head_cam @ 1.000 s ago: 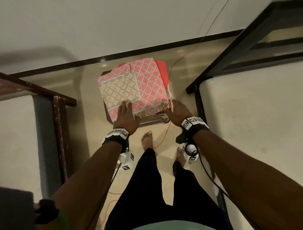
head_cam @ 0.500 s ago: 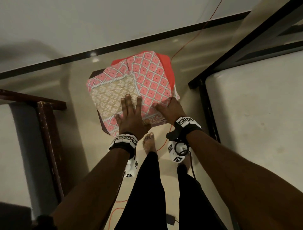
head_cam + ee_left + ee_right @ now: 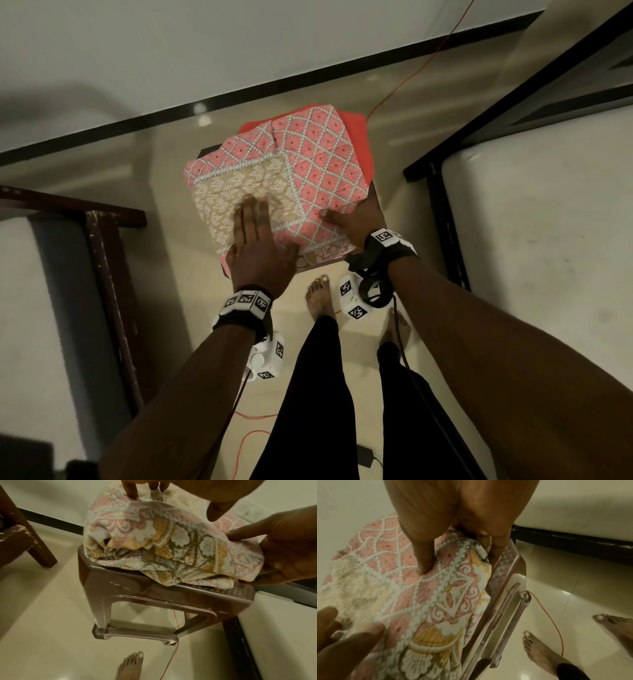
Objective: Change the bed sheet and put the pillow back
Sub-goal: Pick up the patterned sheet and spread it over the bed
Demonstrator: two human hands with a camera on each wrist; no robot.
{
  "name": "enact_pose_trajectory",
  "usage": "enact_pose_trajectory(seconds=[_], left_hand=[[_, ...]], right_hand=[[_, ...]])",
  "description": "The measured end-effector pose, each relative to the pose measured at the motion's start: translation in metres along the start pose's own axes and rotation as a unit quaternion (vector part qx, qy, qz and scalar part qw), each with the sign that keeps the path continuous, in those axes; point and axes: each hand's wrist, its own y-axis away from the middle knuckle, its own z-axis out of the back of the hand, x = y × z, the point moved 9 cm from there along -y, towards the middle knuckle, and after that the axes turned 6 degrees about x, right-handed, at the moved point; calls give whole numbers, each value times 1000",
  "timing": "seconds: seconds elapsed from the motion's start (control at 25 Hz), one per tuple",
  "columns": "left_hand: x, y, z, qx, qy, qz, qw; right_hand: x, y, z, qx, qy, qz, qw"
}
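Under your right hand (image 3: 356, 224) the fingers tuck beneath the folded bed sheet (image 3: 291, 178), so you cannot see that grip's far side. The sheet covers most of the brown plastic stool (image 3: 154, 596). Beyond it, a red cloth (image 3: 359, 137) shows only its edge. Both mattresses run past the frame.

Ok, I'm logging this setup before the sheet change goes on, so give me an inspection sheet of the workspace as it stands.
Surface: brown plastic stool on a glossy tiled floor.
Job's things: folded patterned bed sheet on the stool; red cloth under it; bare mattress at right.
Clutter: small black box on the floor.
Hands: left hand flat on the sheet; right hand grips its near right corner, thumb on top.
Cables: orange cable along the floor, passing the stool.
Surroundings: second bed's wooden frame at left; pale wall.
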Motion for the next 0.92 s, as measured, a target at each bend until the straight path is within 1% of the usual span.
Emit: enact_pose_trajectory(seconds=[0.04, 0.12, 0.2, 0.28, 0.32, 0.36, 0.4, 0.48, 0.52, 0.6, 0.68, 0.8, 0.84, 0.92], left_hand=[[11, -3, 4, -14, 8, 33, 999], [31, -12, 11, -40, 43, 91, 994], [56, -19, 18, -70, 113, 160, 978], [84, -26, 15, -79, 231, 239, 940], [95, -28, 13, -77, 285, 264, 918], [103, -29, 13, -76, 318, 279, 903], [109, -31, 14, -76, 331, 278, 898], [110, -32, 22, -84, 334, 253, 904], [109, -31, 25, -96, 338, 242, 904], [103, -25, 31, -114, 349, 225, 903], [84, -15, 36, -126, 348, 205, 906], [37, 3, 38, -139, 338, 163, 916], [12, 9, 36, -131, 331, 138, 924], [-32, 23, 19, -113, 324, 120, 932]], right_hand=[[-2, -5, -7, 4, 20, -13, 1000], [-16, -16, -28, 31, 57, -62, 996], [-30, -28, -43, 35, 52, -84, 995], [-67, -58, -56, 29, 49, -89, 994], [-77, -68, -61, 27, 61, -91, 994], [-89, -78, -65, 27, 69, -94, 993], [-95, -84, -69, 30, 59, -93, 993], [-82, -74, -64, 36, 34, -81, 995], [-68, -62, -59, 37, 23, -81, 996], [-17, -18, -36, 30, 10, -61, 998], [-3, 7, -7, 14, 8, -41, 999], [-14, 38, 36, 18, -1, -61, 998], [-28, 49, 57, 8, -11, -72, 997], [-52, 70, 99, -15, -38, -74, 996]])
